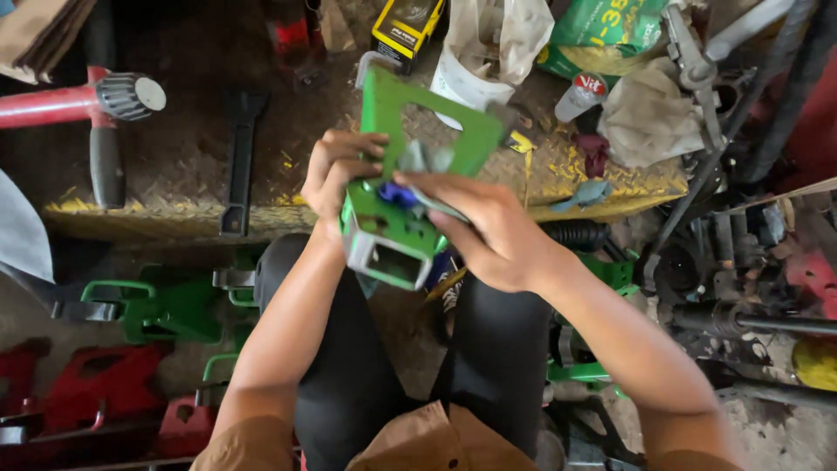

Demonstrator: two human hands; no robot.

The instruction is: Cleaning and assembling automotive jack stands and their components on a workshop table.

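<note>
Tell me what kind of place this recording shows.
Probably a metal or machinery repair workshop: painted green metal brackets on the floor, a worn checker-plate platform, and greasy shafts and rods piled at right.

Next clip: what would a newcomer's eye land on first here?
The bright green metal bracket, held up at centre frame: the left hand grips its left edge while the right hand presses a grey rag against its face. Next, the red-handled tool on the yellow-edged plate at upper left, and green and red parts on the floor at lower left.
</note>
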